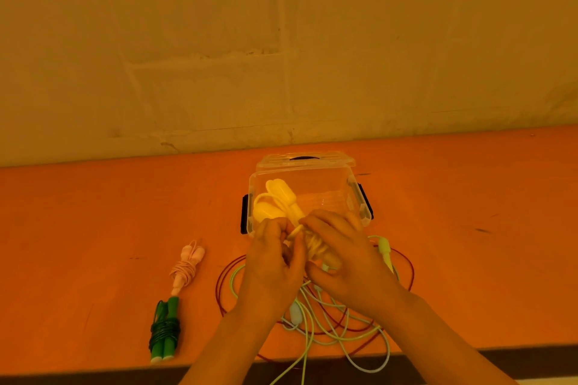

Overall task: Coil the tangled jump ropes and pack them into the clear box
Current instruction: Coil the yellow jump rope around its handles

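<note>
**Yellow rope being bound, box waiting open**

From my remote seat I judge the step in hand to be the finishing of the yellow jump rope [316, 244]: its cord is wound round the paired handles, whose yellow ends stick out over the near edge of the clear box [356, 197]. My left hand [275, 262] has its fingers curled and appears to pinch the cord near the loose end, while my right hand [347, 259] is wrapped round the wound bundle from the other side. The exact fingertip contact is hidden, so I cannot tell whether the end is already tucked.

The box stands open on the orange surface [93, 212], its lid [305, 158] propped behind it. I cannot be sure whether the yellow handles lie inside it or are only held above it.

Two ropes look done: the pink bundle [186, 266] and the green bundle [165, 331] lie to the left, well apart from the box, not yet packed. Under my wrists the tangle [337, 316] of pale green, white and dark red cords is unsorted.

Next, I think, the loose end must be secured, then the bundle lowered into the box without unwinding.
</note>
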Action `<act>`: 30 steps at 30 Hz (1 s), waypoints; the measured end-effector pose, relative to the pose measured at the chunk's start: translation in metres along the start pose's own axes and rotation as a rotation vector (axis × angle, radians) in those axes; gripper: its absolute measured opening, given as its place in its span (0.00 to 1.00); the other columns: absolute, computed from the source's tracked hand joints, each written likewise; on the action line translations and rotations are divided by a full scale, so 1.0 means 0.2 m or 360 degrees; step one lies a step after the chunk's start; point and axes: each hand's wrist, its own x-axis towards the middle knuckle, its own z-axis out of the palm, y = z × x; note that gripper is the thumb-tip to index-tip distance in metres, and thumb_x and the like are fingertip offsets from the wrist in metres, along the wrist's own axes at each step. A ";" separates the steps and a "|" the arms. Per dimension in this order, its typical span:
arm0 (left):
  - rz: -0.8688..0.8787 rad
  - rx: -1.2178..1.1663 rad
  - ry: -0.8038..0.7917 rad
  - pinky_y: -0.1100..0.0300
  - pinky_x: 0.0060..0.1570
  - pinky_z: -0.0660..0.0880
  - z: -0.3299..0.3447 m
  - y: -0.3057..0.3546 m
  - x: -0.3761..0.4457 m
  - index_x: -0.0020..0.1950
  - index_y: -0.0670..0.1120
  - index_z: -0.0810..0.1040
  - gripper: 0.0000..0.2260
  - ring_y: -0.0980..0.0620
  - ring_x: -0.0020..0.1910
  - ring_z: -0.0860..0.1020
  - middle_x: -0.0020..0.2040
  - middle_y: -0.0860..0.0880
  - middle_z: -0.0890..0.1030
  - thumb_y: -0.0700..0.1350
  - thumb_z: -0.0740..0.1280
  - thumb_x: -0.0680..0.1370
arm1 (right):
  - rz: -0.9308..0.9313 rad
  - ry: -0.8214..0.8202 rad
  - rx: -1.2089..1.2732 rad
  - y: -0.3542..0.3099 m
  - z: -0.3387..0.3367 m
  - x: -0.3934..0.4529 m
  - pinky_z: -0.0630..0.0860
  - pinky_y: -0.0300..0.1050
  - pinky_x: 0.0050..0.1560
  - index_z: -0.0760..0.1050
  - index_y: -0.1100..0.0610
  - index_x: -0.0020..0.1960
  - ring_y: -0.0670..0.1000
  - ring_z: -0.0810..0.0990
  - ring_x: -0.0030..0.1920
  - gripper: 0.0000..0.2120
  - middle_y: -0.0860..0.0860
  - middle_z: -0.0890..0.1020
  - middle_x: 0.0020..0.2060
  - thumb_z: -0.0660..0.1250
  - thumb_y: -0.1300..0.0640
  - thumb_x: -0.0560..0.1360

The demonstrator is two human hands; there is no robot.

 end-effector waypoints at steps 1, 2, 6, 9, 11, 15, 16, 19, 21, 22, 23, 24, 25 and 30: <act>-0.0020 0.0011 0.0013 0.65 0.28 0.70 0.01 0.01 0.00 0.48 0.51 0.70 0.03 0.53 0.32 0.76 0.42 0.53 0.74 0.45 0.64 0.78 | -0.0008 0.0054 -0.0024 0.00 0.01 0.00 0.62 0.26 0.59 0.71 0.51 0.66 0.42 0.66 0.59 0.25 0.43 0.71 0.62 0.68 0.48 0.70; -0.0037 0.0023 0.0019 0.66 0.29 0.70 0.01 0.01 0.00 0.48 0.50 0.70 0.03 0.53 0.32 0.75 0.41 0.53 0.74 0.43 0.64 0.78 | -0.0010 0.0091 -0.0041 0.00 0.02 0.00 0.61 0.25 0.60 0.72 0.52 0.65 0.42 0.65 0.58 0.25 0.44 0.73 0.61 0.69 0.48 0.70; -0.0103 0.0062 -0.0037 0.68 0.30 0.68 0.02 0.04 -0.02 0.46 0.49 0.69 0.05 0.54 0.30 0.72 0.37 0.51 0.74 0.42 0.64 0.78 | -0.0057 0.0087 -0.0068 0.02 0.02 0.00 0.61 0.25 0.59 0.73 0.51 0.65 0.41 0.64 0.57 0.23 0.42 0.73 0.61 0.69 0.48 0.71; -0.0152 0.0056 -0.0044 0.67 0.30 0.69 0.02 0.06 -0.02 0.46 0.49 0.69 0.04 0.55 0.29 0.72 0.34 0.52 0.73 0.42 0.63 0.79 | -0.0085 0.0075 -0.0031 0.03 0.01 -0.01 0.63 0.26 0.58 0.73 0.51 0.65 0.40 0.64 0.56 0.24 0.40 0.72 0.61 0.70 0.49 0.70; -0.0149 0.0039 -0.0031 0.67 0.30 0.69 0.02 0.07 -0.02 0.44 0.50 0.69 0.06 0.57 0.33 0.74 0.33 0.52 0.73 0.42 0.63 0.79 | -0.0085 0.0048 0.0029 0.04 0.00 0.00 0.64 0.27 0.57 0.74 0.51 0.65 0.42 0.65 0.55 0.24 0.38 0.72 0.60 0.70 0.50 0.70; -0.0160 0.0026 -0.0026 0.67 0.30 0.69 0.02 0.07 -0.02 0.43 0.51 0.68 0.07 0.56 0.37 0.75 0.33 0.53 0.73 0.42 0.63 0.79 | -0.0066 -0.0049 0.0112 0.04 -0.02 0.01 0.63 0.27 0.57 0.73 0.49 0.66 0.40 0.65 0.56 0.20 0.38 0.73 0.59 0.65 0.49 0.75; -0.0159 0.0027 -0.0030 0.66 0.30 0.70 0.02 0.07 -0.02 0.44 0.49 0.70 0.05 0.55 0.38 0.75 0.33 0.52 0.73 0.42 0.63 0.79 | -0.0041 -0.0051 0.0160 0.04 -0.03 0.01 0.63 0.27 0.57 0.74 0.49 0.66 0.40 0.65 0.56 0.20 0.38 0.74 0.58 0.64 0.49 0.75; -0.0127 0.0025 -0.0035 0.64 0.32 0.71 0.03 0.09 -0.02 0.45 0.46 0.71 0.03 0.53 0.39 0.74 0.35 0.51 0.74 0.42 0.63 0.79 | 0.0026 -0.0035 0.0265 0.04 -0.06 0.02 0.62 0.26 0.56 0.75 0.49 0.64 0.39 0.66 0.56 0.19 0.39 0.76 0.57 0.66 0.50 0.74; -0.0114 0.0030 -0.0038 0.66 0.32 0.70 0.03 0.10 -0.01 0.46 0.46 0.71 0.03 0.55 0.39 0.74 0.35 0.52 0.74 0.43 0.63 0.79 | 0.0023 -0.0042 0.0243 0.05 -0.07 0.02 0.63 0.26 0.55 0.75 0.48 0.64 0.39 0.67 0.56 0.19 0.39 0.77 0.57 0.68 0.53 0.73; -0.0120 0.0034 -0.0038 0.67 0.31 0.70 0.03 0.11 -0.01 0.46 0.47 0.71 0.03 0.57 0.38 0.74 0.36 0.53 0.73 0.43 0.63 0.79 | 0.0016 -0.0044 0.0226 0.04 -0.07 0.03 0.63 0.25 0.55 0.75 0.48 0.63 0.39 0.67 0.56 0.19 0.39 0.77 0.56 0.68 0.53 0.73; -0.0132 0.0034 -0.0037 0.68 0.31 0.69 0.03 0.11 -0.01 0.46 0.47 0.71 0.03 0.59 0.38 0.74 0.36 0.53 0.73 0.44 0.62 0.79 | 0.0009 -0.0042 0.0213 0.04 -0.08 0.03 0.63 0.25 0.55 0.76 0.49 0.63 0.39 0.68 0.56 0.18 0.39 0.77 0.56 0.67 0.53 0.73; -0.0141 0.0028 -0.0035 0.69 0.31 0.69 0.03 0.12 -0.01 0.46 0.48 0.71 0.03 0.60 0.38 0.74 0.36 0.53 0.73 0.45 0.62 0.79 | 0.0005 -0.0040 0.0205 0.04 -0.08 0.04 0.64 0.26 0.53 0.76 0.49 0.62 0.40 0.68 0.56 0.18 0.39 0.77 0.56 0.66 0.52 0.73; -0.0138 0.0020 -0.0034 0.70 0.32 0.69 0.02 0.13 -0.01 0.45 0.49 0.71 0.03 0.62 0.38 0.73 0.36 0.54 0.72 0.44 0.62 0.79 | 0.0002 -0.0040 0.0207 0.03 -0.09 0.04 0.66 0.27 0.52 0.77 0.49 0.61 0.41 0.69 0.54 0.17 0.38 0.77 0.55 0.65 0.51 0.74; 0.0054 0.0017 -0.0071 0.75 0.34 0.66 0.00 0.14 -0.02 0.48 0.55 0.69 0.07 0.64 0.36 0.72 0.34 0.57 0.69 0.43 0.63 0.79 | 0.0114 -0.0039 0.0425 0.04 -0.11 0.05 0.69 0.29 0.48 0.80 0.49 0.57 0.43 0.71 0.49 0.15 0.40 0.81 0.52 0.71 0.55 0.71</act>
